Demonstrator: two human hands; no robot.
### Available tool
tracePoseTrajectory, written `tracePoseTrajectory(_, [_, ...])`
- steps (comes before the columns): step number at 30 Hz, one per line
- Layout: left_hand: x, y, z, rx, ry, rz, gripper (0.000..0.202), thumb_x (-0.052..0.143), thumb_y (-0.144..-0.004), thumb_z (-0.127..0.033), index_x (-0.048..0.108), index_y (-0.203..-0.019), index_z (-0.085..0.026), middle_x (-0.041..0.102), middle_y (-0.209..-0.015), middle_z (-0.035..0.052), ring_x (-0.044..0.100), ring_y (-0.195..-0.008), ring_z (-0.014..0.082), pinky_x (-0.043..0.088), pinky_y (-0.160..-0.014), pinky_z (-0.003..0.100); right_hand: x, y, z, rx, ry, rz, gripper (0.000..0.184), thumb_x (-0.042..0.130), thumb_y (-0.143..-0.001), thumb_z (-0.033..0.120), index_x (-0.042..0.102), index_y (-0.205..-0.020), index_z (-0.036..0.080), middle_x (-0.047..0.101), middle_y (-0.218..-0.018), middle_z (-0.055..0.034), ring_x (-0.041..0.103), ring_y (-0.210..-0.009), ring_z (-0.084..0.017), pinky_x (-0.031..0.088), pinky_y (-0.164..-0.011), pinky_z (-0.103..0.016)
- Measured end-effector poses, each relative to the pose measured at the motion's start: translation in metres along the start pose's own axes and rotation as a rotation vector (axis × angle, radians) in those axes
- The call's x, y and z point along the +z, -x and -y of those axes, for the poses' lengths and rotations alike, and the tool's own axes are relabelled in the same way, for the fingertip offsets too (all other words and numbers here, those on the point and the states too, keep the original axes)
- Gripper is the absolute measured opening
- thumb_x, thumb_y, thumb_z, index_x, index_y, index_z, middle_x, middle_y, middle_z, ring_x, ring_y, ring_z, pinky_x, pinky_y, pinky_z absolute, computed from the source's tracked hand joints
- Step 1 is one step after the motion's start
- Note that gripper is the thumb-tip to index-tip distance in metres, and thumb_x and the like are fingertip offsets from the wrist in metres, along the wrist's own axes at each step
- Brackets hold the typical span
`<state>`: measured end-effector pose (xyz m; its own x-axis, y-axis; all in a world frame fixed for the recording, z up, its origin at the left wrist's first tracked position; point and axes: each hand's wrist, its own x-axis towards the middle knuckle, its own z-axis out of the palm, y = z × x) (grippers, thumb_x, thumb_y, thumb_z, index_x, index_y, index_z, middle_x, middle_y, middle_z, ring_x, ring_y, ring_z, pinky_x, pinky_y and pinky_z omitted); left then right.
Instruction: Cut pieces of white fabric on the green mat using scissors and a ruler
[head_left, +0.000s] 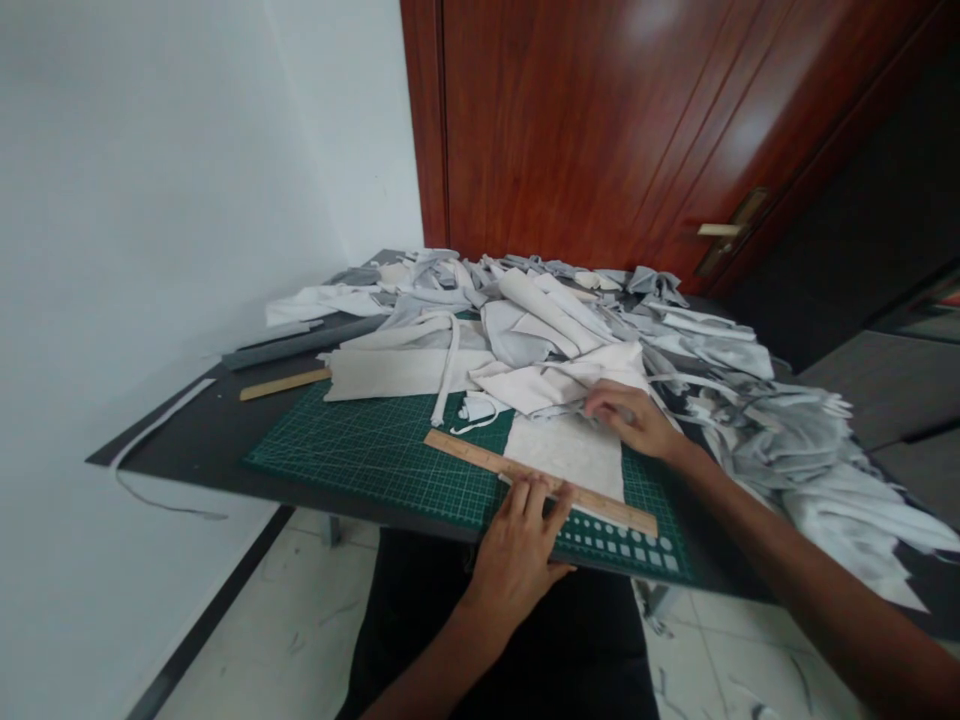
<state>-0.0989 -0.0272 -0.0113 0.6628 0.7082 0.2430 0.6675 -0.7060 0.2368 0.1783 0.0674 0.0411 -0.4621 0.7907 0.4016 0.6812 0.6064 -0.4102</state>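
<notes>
- Diagonally across the green gridded cutting mat lay the long flat wooden ruler. Its long axis ran from far left to near right, and its right end pointed at the mat's near right corner.
- The left hand lay flat and open on the ruler's middle, fingers stretched, pressing down and gripping nothing.
- The ruler crossed the near edge of a pale rectangular fabric sheet.
- The right hand rested at that sheet's far edge with its fingers bent; whether it pinched anything could not be told.
- A heap of grey-white fabric scraps covered the dark tabletop behind.
</notes>
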Motion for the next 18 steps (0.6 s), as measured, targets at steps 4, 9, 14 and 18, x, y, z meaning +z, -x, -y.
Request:
tracePoseTrajectory(4, [0.0, 0.0, 0.0, 0.0, 0.004, -0.009, 0.101, 0.09, -0.072, -0.048, 0.038, -0.156, -0.027, 0.054, -0.144, 0.0123, 0.049, -0.136, 0.0331, 0.051, -0.109, 0.047, -0.01, 0.039, -0.007, 0.218, 0.198, 0.111, 0.027, 0.044, -0.094, 0.024, 0.069, -0.084, 0.022, 0.07, -0.08, -0.0044, 0.066, -0.073, -0.021, 0.052, -0.072, -0.033])
tracePoseTrajectory(9, [0.001, 0.0, 0.001, -0.016, -0.001, -0.021, 0.103, 0.091, -0.072, -0.043, 0.036, -0.157, -0.027, 0.052, -0.145, 0.0133, 0.048, -0.138, 0.0349, 0.054, -0.106, 0.049, -0.005, 0.047, -0.035, 0.315, 0.394, -0.067, 0.022, 0.047, -0.096, 0.028, 0.064, -0.106, 0.019, 0.067, -0.106, -0.0139, 0.066, -0.099, -0.029, 0.054, -0.093, -0.045])
tracePoseTrajectory(14, [-0.001, 0.0, 0.001, -0.013, -0.002, -0.007, 0.102, 0.09, -0.073, -0.044, 0.037, -0.158, -0.027, 0.052, -0.146, 0.0132, 0.048, -0.138, 0.0343, 0.052, -0.109, 0.048, 0.007, 0.034, -0.055, 0.327, 0.446, -0.196, 0.038, 0.051, -0.096, 0.036, 0.06, -0.126, 0.014, 0.062, -0.126, -0.0221, 0.06, -0.119, -0.037, 0.051, -0.102, -0.055])
tracePoseTrajectory(18, [-0.002, 0.0, 0.001, -0.018, -0.004, -0.007, 0.104, 0.091, -0.07, -0.045, 0.037, -0.157, -0.027, 0.052, -0.145, 0.0129, 0.048, -0.138, 0.0344, 0.051, -0.11, 0.049, 0.016, 0.026, -0.071, 0.407, 0.464, -0.24, 0.039, 0.05, -0.096, 0.034, 0.062, -0.126, 0.014, 0.068, -0.124, -0.0214, 0.061, -0.123, -0.038, 0.05, -0.104, -0.057])
